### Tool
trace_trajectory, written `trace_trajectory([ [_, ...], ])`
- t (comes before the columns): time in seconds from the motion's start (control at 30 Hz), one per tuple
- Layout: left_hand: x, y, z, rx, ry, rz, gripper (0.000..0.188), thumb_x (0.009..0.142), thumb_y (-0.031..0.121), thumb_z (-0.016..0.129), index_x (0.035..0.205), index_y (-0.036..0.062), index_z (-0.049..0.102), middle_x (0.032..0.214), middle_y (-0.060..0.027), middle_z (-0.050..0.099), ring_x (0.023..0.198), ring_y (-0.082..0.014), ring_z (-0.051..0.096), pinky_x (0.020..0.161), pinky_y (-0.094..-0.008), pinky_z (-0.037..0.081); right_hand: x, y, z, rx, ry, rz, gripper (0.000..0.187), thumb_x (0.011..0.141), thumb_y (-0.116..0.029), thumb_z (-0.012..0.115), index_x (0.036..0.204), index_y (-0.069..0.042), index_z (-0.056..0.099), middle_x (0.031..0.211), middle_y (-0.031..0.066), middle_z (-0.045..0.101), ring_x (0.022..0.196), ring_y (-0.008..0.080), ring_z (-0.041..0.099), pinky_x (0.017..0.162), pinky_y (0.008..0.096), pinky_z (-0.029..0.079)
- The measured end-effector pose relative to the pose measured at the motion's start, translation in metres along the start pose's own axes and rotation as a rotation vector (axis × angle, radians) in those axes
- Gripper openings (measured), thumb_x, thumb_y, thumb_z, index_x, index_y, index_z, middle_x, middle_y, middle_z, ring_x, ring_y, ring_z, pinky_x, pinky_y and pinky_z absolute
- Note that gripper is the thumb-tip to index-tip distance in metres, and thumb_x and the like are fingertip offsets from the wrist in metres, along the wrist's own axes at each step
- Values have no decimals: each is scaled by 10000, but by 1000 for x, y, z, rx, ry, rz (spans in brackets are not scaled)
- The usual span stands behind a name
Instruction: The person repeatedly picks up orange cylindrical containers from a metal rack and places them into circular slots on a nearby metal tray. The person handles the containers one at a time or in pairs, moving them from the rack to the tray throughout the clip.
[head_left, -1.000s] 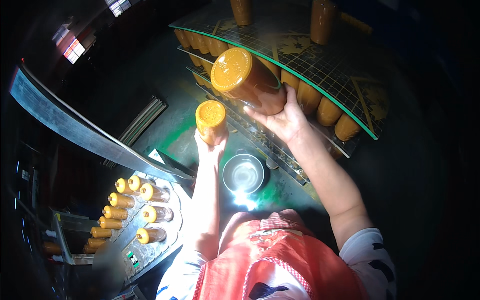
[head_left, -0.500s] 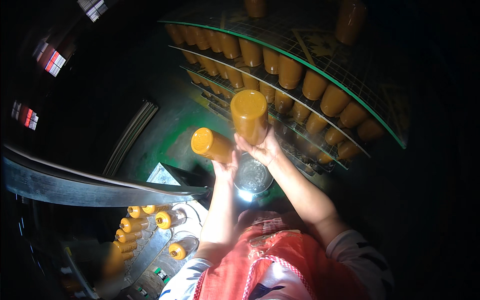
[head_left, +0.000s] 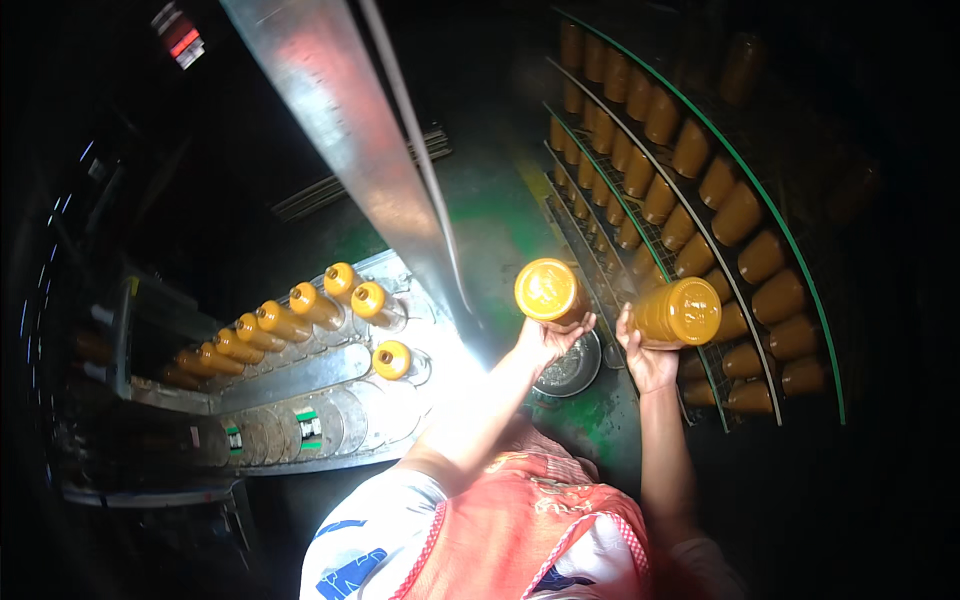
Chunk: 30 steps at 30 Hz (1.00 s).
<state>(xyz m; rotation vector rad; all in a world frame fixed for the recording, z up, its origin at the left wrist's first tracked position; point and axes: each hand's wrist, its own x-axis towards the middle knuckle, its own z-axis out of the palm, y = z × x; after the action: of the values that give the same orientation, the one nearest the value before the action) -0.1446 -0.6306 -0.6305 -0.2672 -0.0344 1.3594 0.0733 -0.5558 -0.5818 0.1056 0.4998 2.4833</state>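
My left hand (head_left: pixel 548 342) is closed around an orange-yellow bottle (head_left: pixel 550 289), its round base turned up toward me. A second orange-yellow bottle (head_left: pixel 686 311) lies tilted in my right hand (head_left: pixel 646 362), its base facing right and toward me. Both bottles are held in the air, apart from each other. The right bottle is in front of a shelf rack (head_left: pixel 690 130) filled with similar orange bottles. Below and between my hands a round metal basin (head_left: pixel 572 368) sits on the floor. My fingers partly hide behind the bottles.
To the left a curved conveyor (head_left: pixel 375 420) carries a row of orange bottles (head_left: pixel 283 321) and a single bottle (head_left: pixel 391 360) nearer me. A wide metal beam (head_left: pixel 335 105) crosses above its end. Long bars (head_left: pixel 330 190) lie on the dark floor beyond.
My view has turned left, bringing the conveyor and its bottles into fuller sight. Both bottles remain in my hands; they have tilted, and the gap between them is wider.
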Motion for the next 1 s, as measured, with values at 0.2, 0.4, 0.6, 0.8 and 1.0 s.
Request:
trace_trajectory([
  [0.2,-186,-59,-32,177,157,431,480,996,465,508,1198,45,624,1130,-193,674,1012,-366,667,897,-504,551,-134,3,-82,18,148,70,685,909,-351,619,1454,-18,371,1516,174,356,1335,416,376,913,687,492],
  [0.4,-396,-70,-46,485,625,872,407,1009,358,542,1254,38,599,1091,-112,681,967,-218,675,870,-367,563,-253,17,-164,42,369,73,692,927,-410,610,1457,-22,392,1507,166,419,1355,432,399,961,654,475],
  [0.6,-575,4,-23,1042,1177,1418,328,929,204,699,1209,35,675,1058,-63,672,959,-148,642,857,-277,509,-267,72,-190,-447,613,-130,642,959,-473,549,1462,-95,420,1430,128,514,1286,336,516,1025,521,482],
  [0.8,-635,124,-59,1772,1411,1629,383,763,185,821,1134,147,734,1266,-146,584,1126,-326,581,998,-396,455,-121,272,-152,-1189,549,-411,559,1010,-468,464,1476,-164,414,1350,68,554,1123,245,619,989,426,506],
  [1.0,-622,167,-91,2278,1281,1323,397,675,159,834,1059,215,750,1362,-87,519,1226,-352,476,1009,-434,455,34,423,-158,-2558,-200,-732,415,789,-162,768,1200,-173,710,1308,164,519,1219,322,508,1065,401,398],
])
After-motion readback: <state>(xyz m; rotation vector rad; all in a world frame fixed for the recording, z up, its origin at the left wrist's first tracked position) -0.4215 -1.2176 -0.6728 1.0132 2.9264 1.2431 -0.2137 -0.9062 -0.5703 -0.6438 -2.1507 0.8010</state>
